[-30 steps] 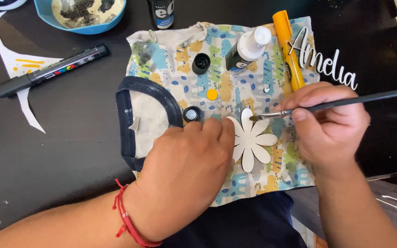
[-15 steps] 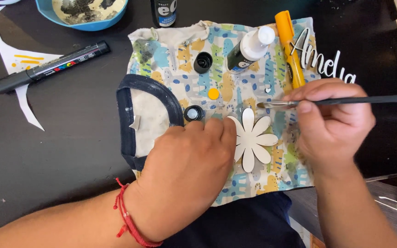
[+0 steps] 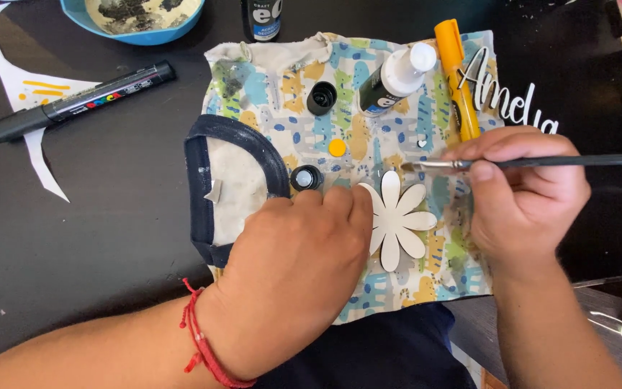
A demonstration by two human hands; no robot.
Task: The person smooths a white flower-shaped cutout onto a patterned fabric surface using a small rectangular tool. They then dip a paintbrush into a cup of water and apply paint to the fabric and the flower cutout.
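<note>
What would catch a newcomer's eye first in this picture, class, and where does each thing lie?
At the centre, a white flower cutout lies on a patterned cloth, pinned at its left edge by the left hand. The right hand holds a thin paintbrush with its tip just above the flower. Further up the cloth lie a yellow marker and a white-capped paint bottle.

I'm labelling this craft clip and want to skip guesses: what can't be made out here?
All in the head view:
- Left part of the white flower cutout: covered by the left hand.
- Right hand grip on the paintbrush: fingertips curl under, so the contact is hidden.
- Blue bowl: cut off by the top edge.
- Paint on the brush tip: too small to tell.
</note>
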